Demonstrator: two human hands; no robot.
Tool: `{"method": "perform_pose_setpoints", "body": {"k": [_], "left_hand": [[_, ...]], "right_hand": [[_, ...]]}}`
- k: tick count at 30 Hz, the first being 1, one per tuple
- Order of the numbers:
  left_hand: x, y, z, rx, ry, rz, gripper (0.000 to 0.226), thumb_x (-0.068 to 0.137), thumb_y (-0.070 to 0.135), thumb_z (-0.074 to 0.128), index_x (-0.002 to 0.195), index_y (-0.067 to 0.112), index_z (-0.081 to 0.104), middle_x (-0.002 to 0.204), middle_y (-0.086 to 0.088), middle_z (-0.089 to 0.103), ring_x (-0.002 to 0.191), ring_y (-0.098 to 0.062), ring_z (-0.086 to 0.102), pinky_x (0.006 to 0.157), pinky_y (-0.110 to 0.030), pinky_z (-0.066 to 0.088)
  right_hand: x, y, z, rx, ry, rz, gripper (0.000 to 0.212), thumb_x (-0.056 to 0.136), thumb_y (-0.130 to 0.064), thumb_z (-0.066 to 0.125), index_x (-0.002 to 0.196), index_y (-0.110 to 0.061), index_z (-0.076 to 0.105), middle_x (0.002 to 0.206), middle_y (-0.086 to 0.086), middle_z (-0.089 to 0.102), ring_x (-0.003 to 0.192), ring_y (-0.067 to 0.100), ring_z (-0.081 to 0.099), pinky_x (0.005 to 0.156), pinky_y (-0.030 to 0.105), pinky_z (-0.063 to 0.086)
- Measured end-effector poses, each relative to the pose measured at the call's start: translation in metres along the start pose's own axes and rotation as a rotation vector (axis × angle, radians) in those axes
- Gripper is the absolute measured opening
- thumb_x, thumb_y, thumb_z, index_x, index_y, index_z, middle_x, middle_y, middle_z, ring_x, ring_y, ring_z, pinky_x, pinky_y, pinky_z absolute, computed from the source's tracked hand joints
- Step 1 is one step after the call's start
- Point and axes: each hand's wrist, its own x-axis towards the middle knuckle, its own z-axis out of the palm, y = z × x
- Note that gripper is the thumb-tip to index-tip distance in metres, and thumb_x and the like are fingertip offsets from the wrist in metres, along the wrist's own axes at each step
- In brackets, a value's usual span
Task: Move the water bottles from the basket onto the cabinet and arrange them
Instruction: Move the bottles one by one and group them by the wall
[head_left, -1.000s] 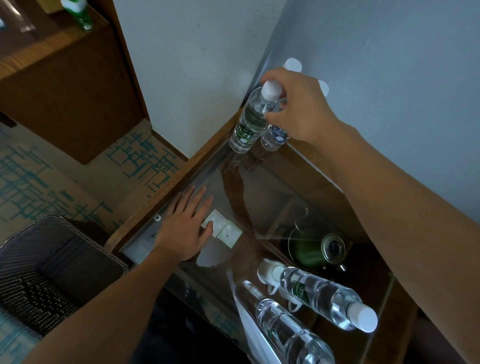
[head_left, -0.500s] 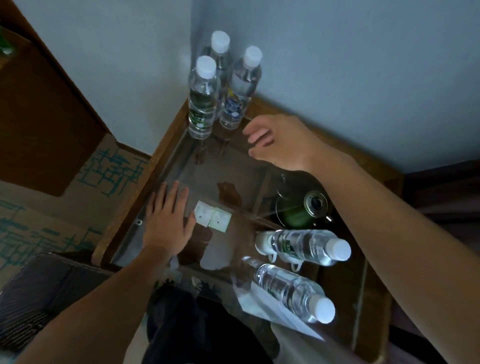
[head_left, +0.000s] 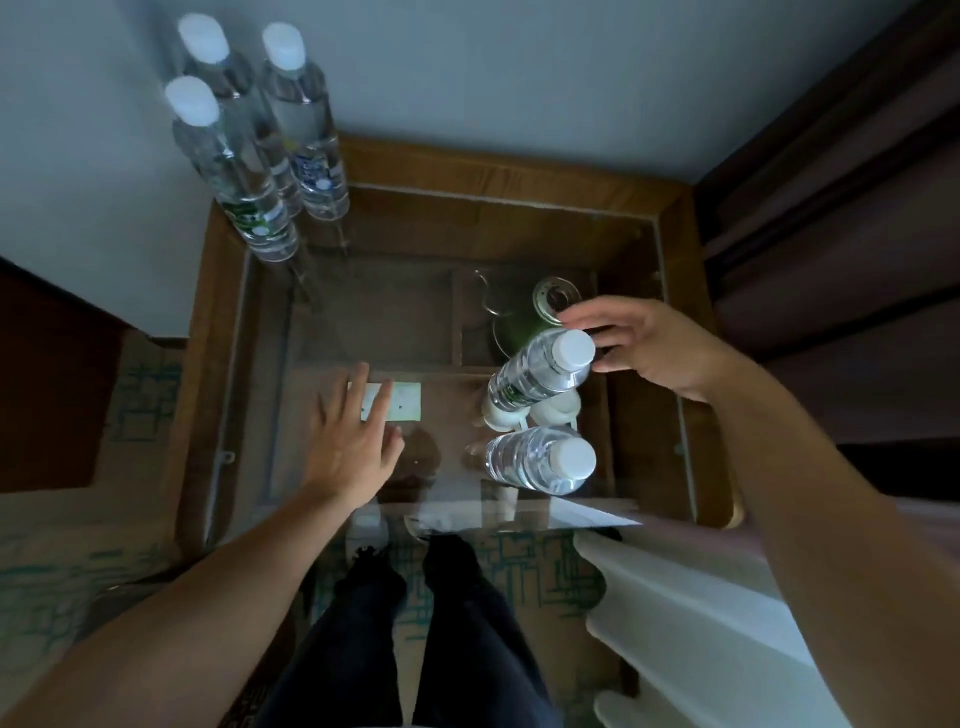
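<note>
A wooden cabinet (head_left: 208, 332) with a glass top (head_left: 374, 312) fills the middle of the head view, pushed into a corner of pale walls. Through the glass, compartments show below, one holding a green container (head_left: 524, 327) with a round metal cap.

The person's two forearms reach in from below. The left hand (head_left: 353, 441) lies flat on the glass, palm down and fingers spread, holding nothing, its fingertips over a small white card (head_left: 405, 402). The right hand (head_left: 649, 343) hovers at the right side of the cabinet with its fingers loosely curled and parted; the fingertips are at the cap of the nearer-wall bottle (head_left: 540, 371), though a closed grip on it cannot be made out.

Three water bottles (head_left: 249, 171) with white caps stand upright, clustered tightly together in the far left corner of the cabinet top. Two more stand apart from them on the right side of the glass: the one at the right hand, and a second bottle (head_left: 540, 465) just nearer the person, close to the front edge.

Dark trouser legs (head_left: 441, 623) and a patterned carpet (head_left: 52, 561) show below the cabinet's front edge.
</note>
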Motion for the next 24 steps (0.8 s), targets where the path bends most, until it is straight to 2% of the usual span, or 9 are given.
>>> {"method": "perform_pose_setpoints", "body": {"k": [3,6,12,16,20,24], "left_hand": [[-0.004,0.003,0.008,0.001,-0.026,0.002,0.063,0.099,0.046,0.036,0.156,0.022,0.026,0.166,-0.013,0.012,0.153,-0.037,0.007,0.12,-0.06,0.011],[-0.003,-0.002,0.01,0.021,-0.009,0.007,0.062,0.1,0.05,0.028,0.156,0.025,0.02,0.167,-0.01,0.008,0.153,-0.034,0.003,0.121,-0.057,0.006],[-0.003,-0.012,0.015,0.047,0.069,0.067,0.062,0.099,0.052,0.03,0.154,0.024,0.029,0.164,-0.011,0.021,0.15,-0.035,0.017,0.119,-0.058,0.017],[0.001,-0.022,0.015,0.079,0.068,0.068,0.071,0.094,0.063,0.024,0.153,0.025,0.026,0.164,-0.012,0.018,0.15,-0.037,0.015,0.117,-0.062,0.014],[0.016,-0.046,0.012,0.036,0.078,-0.039,0.079,0.091,0.071,0.02,0.155,0.025,0.019,0.166,-0.016,0.01,0.152,-0.038,0.009,0.118,-0.065,0.012],[0.02,-0.055,0.008,0.028,0.088,-0.026,0.076,0.092,0.07,0.021,0.155,0.028,0.02,0.166,-0.014,0.012,0.152,-0.037,0.01,0.119,-0.063,0.014]], "right_hand": [[-0.01,0.03,0.02,0.213,-0.064,-0.007,0.086,0.081,0.021,0.064,0.135,-0.045,0.056,0.146,-0.006,0.054,0.134,0.017,0.054,0.112,0.054,0.043],[-0.009,0.034,0.047,0.305,-0.009,-0.08,0.089,0.073,0.004,0.08,0.137,-0.05,0.052,0.147,-0.01,0.053,0.14,0.018,0.046,0.116,0.058,0.035],[-0.007,0.019,0.081,0.247,0.258,-0.141,0.07,0.075,-0.005,0.086,0.132,-0.031,0.054,0.128,-0.007,0.063,0.124,0.015,0.059,0.108,0.049,0.049],[0.0,0.015,0.078,0.218,0.342,-0.166,0.059,0.073,-0.01,0.088,0.122,-0.031,0.061,0.12,-0.006,0.069,0.116,0.014,0.065,0.105,0.047,0.052],[0.016,0.004,0.063,0.216,0.304,-0.177,0.06,0.068,-0.005,0.089,0.121,-0.019,0.065,0.114,0.0,0.074,0.11,0.02,0.07,0.102,0.05,0.054],[0.037,-0.031,0.052,0.168,0.212,-0.222,0.058,0.07,0.005,0.085,0.121,-0.014,0.064,0.114,0.006,0.074,0.109,0.021,0.071,0.099,0.039,0.056]]}}
